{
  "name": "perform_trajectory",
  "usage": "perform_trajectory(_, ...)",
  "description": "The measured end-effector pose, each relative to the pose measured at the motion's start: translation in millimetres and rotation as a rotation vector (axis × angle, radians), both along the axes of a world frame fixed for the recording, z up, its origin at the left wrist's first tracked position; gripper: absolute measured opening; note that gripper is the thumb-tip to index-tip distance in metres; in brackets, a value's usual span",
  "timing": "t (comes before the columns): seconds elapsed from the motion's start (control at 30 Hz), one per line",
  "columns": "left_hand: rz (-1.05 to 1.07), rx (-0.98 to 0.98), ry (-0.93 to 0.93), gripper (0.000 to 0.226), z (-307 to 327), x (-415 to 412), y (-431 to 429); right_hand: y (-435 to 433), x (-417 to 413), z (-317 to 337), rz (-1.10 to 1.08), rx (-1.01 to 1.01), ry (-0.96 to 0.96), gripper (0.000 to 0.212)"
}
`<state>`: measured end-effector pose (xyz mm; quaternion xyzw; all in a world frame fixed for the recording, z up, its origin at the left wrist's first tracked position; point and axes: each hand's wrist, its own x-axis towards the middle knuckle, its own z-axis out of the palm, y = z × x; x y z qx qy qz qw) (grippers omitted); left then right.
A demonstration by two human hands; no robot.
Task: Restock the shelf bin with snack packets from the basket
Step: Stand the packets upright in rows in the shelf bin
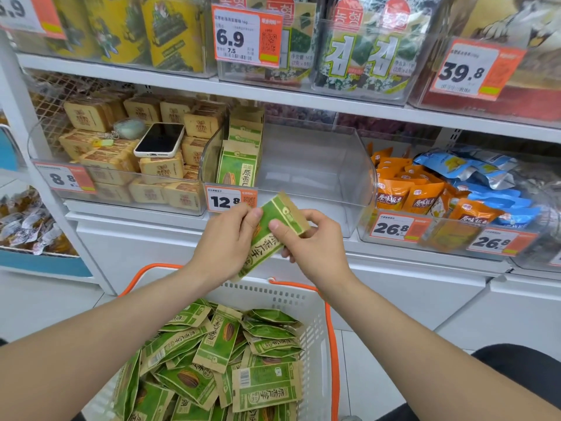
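The white plastic basket with orange rim [315, 302] runs off the bottom edge at six o'clock, the lower green-and-tan snack packets [212, 360] buried under others – and the small print on the orange-and-white price label [232, 200] is partly covered by the left hand [226, 238].

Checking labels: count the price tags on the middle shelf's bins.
4: 8.8 tag far left, 12.8 tag centre, first 26.8 tag and second 26.8 tag at right. Another may be cropped at the right edge.
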<state>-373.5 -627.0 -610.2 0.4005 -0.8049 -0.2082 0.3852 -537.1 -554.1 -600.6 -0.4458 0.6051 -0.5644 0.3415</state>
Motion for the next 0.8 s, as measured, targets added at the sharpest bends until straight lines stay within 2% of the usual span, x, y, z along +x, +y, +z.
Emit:
perform_trajectory(0.07, 0.056, 0.011, 0.100, 0.040, 12.3, -5.0, -0.8, -0.3, 9.3, 6.2, 0.014, 0.016, -0.141, 0.030)
perform_trajectory(0.13, 0.098, 0.055, 0.170, 0.044, 22.0, -8.1, -5.1, -2.7, 16.3, 10.0, 0.068, 0.006, -0.164, 0.021)
perform_trajectory(0.23, 0.124, 0.102, 0.208, 0.047, 35.8, -10.6, -12.7, -13.9, 18.3, 20.4, 0.032, -0.056, -0.159, 0.019)
perform_trajectory(0.33, 0.161, 0.084, 0.181, 0.039, 53.7, -13.5, -24.2, -33.0, 16.4, 35.1, -0.026, -0.079, -0.077, 0.022)
perform_trajectory(0.4, 0.185, 0.064, 0.135, 0.027, 61.7, -13.7, -35.9, -49.3, 12.1, 45.4, -0.112, -0.065, -0.051, 0.025)
perform_trajectory(0.47, 0.213, 0.019, 0.043, 0.028, 66.1, -10.3, -49.4, -66.1, 5.3, 55.6, -0.208, -0.066, -0.095, 0.027)
perform_trajectory(0.67, 0.355, 0.026, -0.341, 0.065, 78.9, 3.6, -69.8, -111.6, -13.2, 70.4, -0.291, -0.128, -0.350, 0.010)
perform_trajectory(0.73, 0.350, 0.041, -0.417, 0.068, 75.8, 6.8, -77.7, -126.0, -12.4, 63.6, -0.267, -0.105, -0.285, 0.005)
perform_trajectory(0.8, 0.335, 0.057, -0.442, 0.068, 74.0, 8.7, -84.1, -138.0, -10.8, 54.5, -0.195, -0.050, -0.090, 0.006)
